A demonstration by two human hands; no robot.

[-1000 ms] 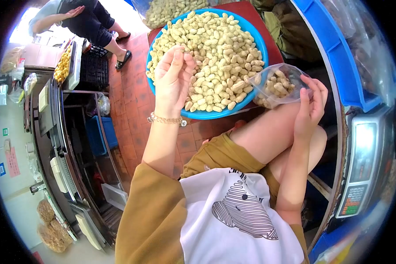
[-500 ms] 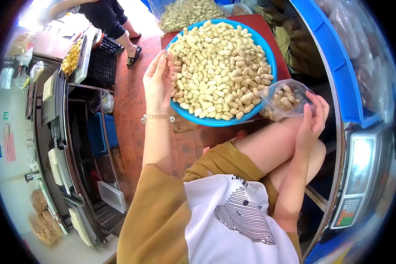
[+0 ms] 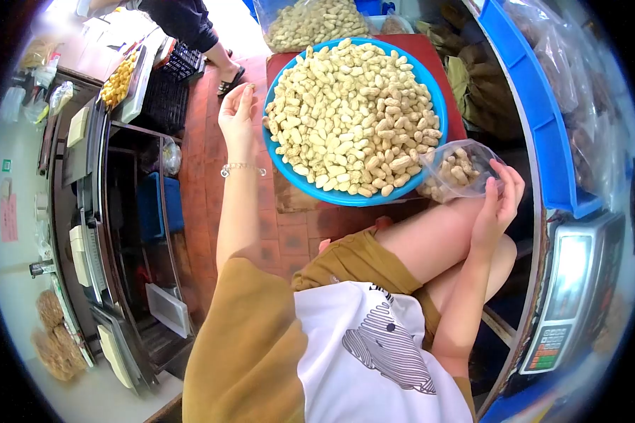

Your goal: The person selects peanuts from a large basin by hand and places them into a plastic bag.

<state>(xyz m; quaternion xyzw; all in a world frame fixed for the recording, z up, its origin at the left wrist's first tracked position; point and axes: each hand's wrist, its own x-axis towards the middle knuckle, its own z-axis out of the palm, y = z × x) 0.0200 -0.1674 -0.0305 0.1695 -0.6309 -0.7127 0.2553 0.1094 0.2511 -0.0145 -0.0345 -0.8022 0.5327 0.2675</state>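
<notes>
A blue basin (image 3: 442,106) heaped with unshelled peanuts (image 3: 349,113) stands in front of me. My left hand (image 3: 237,116) is raised just left of the basin, apart from it. Its thumb and fingers are pinched together; a tiny brownish bit seems to show at the tips, too small to name. My right hand (image 3: 498,201) grips the edge of a clear plastic bag (image 3: 476,185) at the basin's lower right. Inside the bag lie several peanuts (image 3: 457,168), and its mouth gapes toward the basin. The bag's underside sits near my knee.
The basin rests on a red surface (image 3: 453,70). Behind it is a large bag of peanuts (image 3: 314,25). To the right are a blue tray (image 3: 536,106) and a scale (image 3: 571,289). Shelving stands left, with a tray of yellow items (image 3: 120,79). Another person's leg (image 3: 222,63) shows at upper left.
My left hand has moved left and slightly down, away from the basin's rim. The right hand keeps hold of the bag. The other person's foot shows farther right, and the view has shifted slightly.
</notes>
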